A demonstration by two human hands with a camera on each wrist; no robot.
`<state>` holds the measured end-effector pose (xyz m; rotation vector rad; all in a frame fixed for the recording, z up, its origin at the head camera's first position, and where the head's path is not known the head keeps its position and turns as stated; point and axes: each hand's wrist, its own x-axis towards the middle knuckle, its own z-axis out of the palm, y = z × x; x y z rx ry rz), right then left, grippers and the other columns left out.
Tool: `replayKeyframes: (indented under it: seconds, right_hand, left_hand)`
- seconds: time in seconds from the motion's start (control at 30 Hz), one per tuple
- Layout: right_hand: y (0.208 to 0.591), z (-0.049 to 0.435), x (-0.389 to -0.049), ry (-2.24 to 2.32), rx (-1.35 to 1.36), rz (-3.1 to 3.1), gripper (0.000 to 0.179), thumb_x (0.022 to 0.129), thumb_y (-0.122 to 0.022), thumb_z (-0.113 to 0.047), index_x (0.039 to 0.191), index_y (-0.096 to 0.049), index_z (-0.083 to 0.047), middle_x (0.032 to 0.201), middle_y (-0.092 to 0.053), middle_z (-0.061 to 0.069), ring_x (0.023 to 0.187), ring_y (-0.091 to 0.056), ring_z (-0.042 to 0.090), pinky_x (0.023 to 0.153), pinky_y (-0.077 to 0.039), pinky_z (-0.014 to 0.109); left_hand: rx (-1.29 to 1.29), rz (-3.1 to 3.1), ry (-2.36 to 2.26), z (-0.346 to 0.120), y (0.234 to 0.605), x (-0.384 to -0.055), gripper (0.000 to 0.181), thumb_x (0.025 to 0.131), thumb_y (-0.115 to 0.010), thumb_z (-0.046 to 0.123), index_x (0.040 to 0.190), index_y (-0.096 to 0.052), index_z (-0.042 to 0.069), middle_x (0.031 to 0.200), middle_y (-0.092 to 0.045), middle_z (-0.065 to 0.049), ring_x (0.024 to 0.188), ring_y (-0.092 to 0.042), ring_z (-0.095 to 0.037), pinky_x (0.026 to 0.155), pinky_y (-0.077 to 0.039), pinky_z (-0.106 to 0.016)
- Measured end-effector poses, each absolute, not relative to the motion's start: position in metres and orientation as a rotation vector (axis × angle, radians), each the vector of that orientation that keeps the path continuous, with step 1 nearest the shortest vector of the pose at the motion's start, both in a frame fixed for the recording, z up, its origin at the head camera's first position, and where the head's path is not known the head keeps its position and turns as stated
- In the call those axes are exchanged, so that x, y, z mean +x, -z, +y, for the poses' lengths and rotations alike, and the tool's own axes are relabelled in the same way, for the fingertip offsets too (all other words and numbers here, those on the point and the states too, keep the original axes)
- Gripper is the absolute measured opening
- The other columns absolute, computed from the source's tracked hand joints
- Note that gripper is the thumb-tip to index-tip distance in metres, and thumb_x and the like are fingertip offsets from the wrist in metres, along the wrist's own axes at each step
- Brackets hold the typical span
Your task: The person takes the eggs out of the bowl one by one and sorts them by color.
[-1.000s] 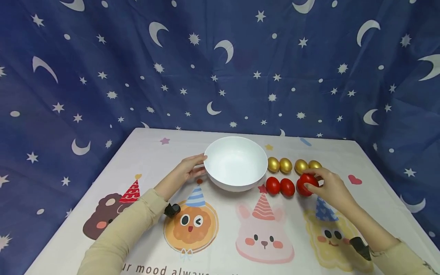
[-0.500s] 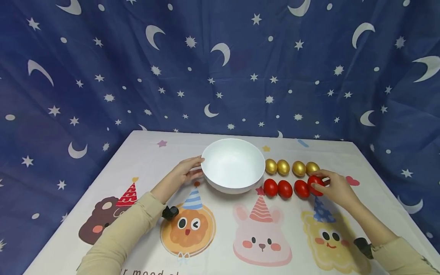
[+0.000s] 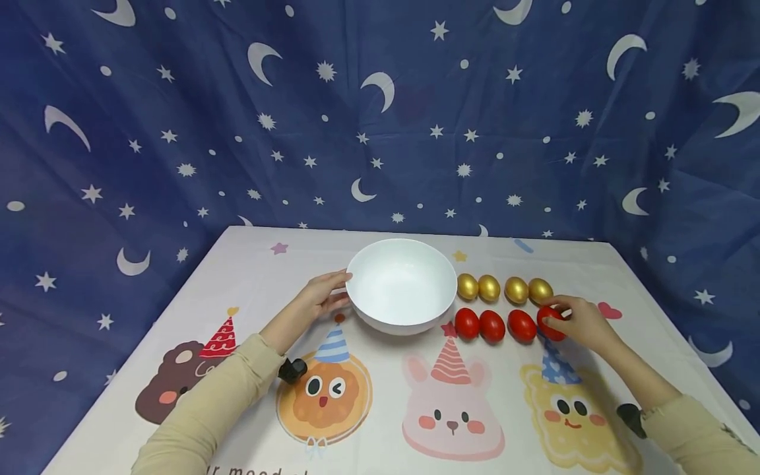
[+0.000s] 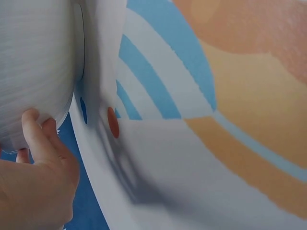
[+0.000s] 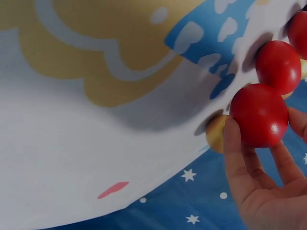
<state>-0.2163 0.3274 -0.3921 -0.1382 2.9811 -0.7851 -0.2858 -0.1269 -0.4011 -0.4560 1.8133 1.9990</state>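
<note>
A white bowl (image 3: 401, 284) stands upright on the table. My left hand (image 3: 323, 294) holds its left side near the rim; in the left wrist view several fingers (image 4: 36, 132) lie against the outer wall. At the right end of a row of red eggs, my right hand (image 3: 582, 321) grips one red egg (image 3: 550, 323) between thumb and fingers. The right wrist view shows that smooth red egg (image 5: 259, 115) in the fingertips, close to another red egg (image 5: 278, 67). Gold eggs (image 3: 516, 289) line up just behind the red ones.
Two red eggs (image 3: 492, 326) and two gold eggs (image 3: 467, 286) sit close to the bowl's right side. The white tablecloth (image 3: 267, 264) has printed cartoon figures. A blue curtain (image 3: 415, 119) with moons and stars hangs behind the table.
My right hand has moved right and slightly down with the red egg, uncovering another red egg beside it. My left hand stays on the bowl. The head view has shifted slightly.
</note>
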Motion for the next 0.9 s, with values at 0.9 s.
replayKeyframes:
  seconds: [0.9]
  right_hand:
    - [0.396, 0.328, -0.231, 0.681, -0.108, 2.847, 0.041, 0.087, -0.063, -0.017, 0.116, -0.055, 0.011, 0.098, -0.058, 0.032, 0.078, -0.057, 0.030, 0.067, -0.060, 0.036]
  left_hand:
    - [-0.439, 1.798, -1.986, -0.130, 0.401, -0.290, 0.053, 0.095, -0.058, 0.024, 0.144, -0.040, 0.014, 0.141, -0.041, -0.016, 0.069, -0.063, -0.005, 0.065, -0.059, -0.014]
